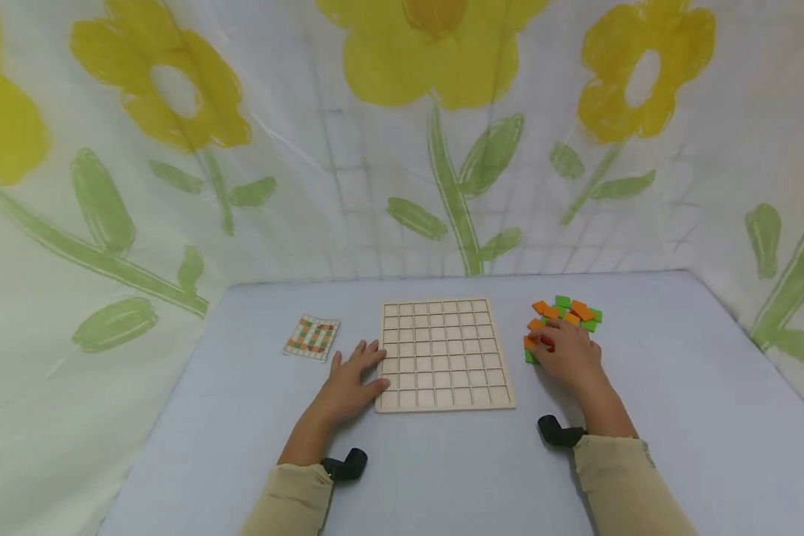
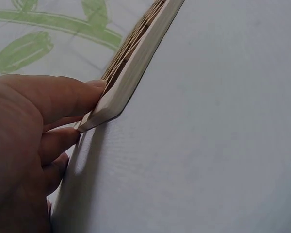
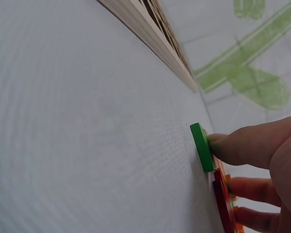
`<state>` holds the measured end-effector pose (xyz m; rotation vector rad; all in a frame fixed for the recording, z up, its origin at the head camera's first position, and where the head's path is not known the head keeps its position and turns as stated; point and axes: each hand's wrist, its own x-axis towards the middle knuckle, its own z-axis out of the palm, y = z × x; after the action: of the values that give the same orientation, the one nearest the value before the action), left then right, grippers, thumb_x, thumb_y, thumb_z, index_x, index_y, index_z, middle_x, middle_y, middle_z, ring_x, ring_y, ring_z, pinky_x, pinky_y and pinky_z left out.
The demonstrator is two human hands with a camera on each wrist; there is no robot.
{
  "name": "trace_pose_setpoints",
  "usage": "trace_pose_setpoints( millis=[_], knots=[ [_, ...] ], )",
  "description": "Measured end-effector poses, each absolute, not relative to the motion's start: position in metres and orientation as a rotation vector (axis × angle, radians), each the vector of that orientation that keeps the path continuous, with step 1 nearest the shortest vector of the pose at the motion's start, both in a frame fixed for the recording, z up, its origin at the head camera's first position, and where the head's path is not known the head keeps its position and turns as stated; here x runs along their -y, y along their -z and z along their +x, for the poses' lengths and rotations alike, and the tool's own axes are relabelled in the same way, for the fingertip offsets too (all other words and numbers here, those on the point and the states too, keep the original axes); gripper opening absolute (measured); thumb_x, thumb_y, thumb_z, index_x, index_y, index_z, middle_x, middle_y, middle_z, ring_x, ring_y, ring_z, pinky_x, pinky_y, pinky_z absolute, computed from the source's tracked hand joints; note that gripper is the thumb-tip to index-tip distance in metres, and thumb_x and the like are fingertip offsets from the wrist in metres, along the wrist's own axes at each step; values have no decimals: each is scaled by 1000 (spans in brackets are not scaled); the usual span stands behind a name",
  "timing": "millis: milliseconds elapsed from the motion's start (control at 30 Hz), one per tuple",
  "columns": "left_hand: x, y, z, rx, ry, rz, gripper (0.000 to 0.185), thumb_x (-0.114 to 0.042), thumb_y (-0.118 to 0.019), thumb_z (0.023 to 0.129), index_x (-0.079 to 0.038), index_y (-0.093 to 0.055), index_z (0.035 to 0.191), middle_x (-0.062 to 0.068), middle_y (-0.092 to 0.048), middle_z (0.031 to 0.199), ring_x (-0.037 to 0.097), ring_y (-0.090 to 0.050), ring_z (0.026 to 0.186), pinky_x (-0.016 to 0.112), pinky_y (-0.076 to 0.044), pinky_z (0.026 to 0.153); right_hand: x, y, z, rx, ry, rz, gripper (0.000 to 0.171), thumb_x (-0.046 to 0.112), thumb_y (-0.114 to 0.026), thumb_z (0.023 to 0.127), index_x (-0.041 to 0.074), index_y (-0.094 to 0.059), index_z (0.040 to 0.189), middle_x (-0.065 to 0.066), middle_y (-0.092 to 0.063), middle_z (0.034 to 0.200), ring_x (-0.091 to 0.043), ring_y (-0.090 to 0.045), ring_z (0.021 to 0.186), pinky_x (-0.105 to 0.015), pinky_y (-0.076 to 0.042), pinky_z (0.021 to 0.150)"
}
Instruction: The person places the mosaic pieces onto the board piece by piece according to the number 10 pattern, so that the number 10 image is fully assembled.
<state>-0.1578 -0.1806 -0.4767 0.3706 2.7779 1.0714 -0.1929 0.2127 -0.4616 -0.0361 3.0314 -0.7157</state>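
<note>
A square wooden grid board [image 1: 444, 356] lies flat on the table. My left hand [image 1: 350, 385] rests at its left edge with fingers spread, and the thumb [image 2: 82, 94] touches the board's near corner in the left wrist view. To the right of the board, my right hand [image 1: 569, 359] is over a loose pile of small square tiles [image 1: 579, 310], orange and green. Its thumb [image 3: 245, 144] touches a green tile [image 3: 202, 147] in the right wrist view. A red tile [image 3: 223, 200] is under the other fingertips. The hand covers part of the pile.
A small card [image 1: 313, 337] printed with an orange and green checked pattern lies left of the board. Behind the pale table [image 1: 452, 469] hangs a white curtain [image 1: 295, 149] with yellow flowers. A black wrist device [image 1: 345, 465] is strapped on each arm.
</note>
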Motion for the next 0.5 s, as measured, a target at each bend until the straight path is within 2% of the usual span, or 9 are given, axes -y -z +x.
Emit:
trace_pose_setpoints(
  millis=[267,500],
  knots=[
    [179,473,-161,-2792,-1055,366,57,-30,-67,93,-16,-50,145,1,-35,159,25,-18,152,53,10,124,-213,459,-195,-3024,685,-12,41,31,-61,95,10,-63,131,-22,-41,149,-55,-31,133,-76,-32,97],
    [178,476,-158,-2793,-1070,323,56,-29,-68,92,-17,-51,144,0,-36,158,23,-20,152,51,9,124,-215,462,-194,-3076,717,-10,35,27,-62,95,10,-67,125,-23,-48,143,-52,-37,131,-74,-38,94]
  ],
)
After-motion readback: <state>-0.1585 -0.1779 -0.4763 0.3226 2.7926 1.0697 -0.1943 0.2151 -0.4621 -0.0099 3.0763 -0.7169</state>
